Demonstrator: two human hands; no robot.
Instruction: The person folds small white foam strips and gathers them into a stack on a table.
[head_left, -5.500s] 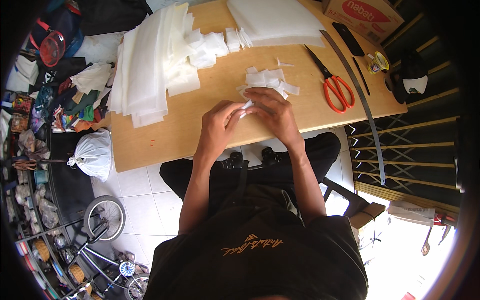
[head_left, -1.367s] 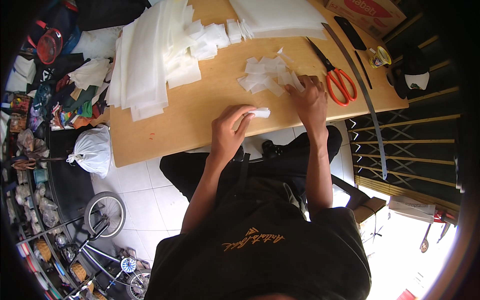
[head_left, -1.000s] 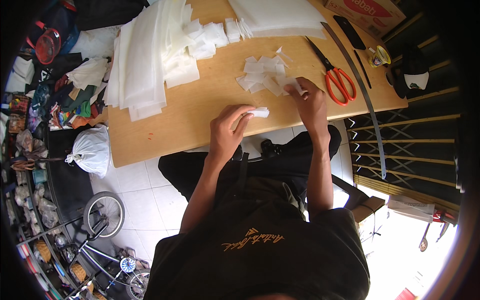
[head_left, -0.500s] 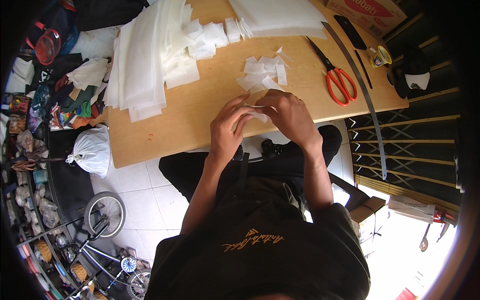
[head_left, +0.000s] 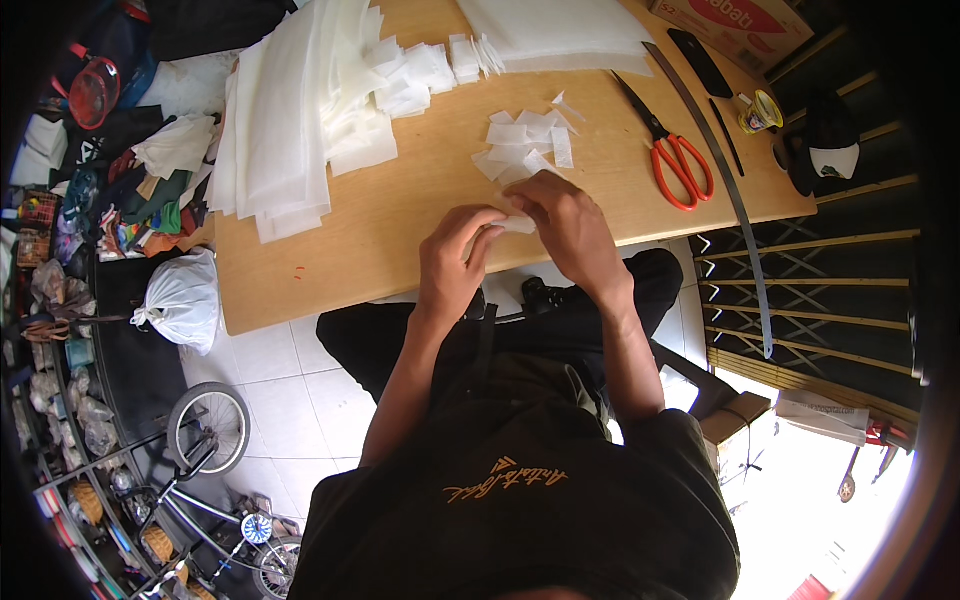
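Left hand: pinched on small white stack, over near edge of desk
Right hand: fingers curled by stack's other end, grip unclear
Apparently partway: stack gathered; loose white pieces remain beyond

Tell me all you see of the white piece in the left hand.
The white piece is small, oblong, paper- or fabric-like; one layer or several, I can't tell. The left hand pinches its left end between thumb and fingers, near the table edge. The right hand is close; contact is unclear.
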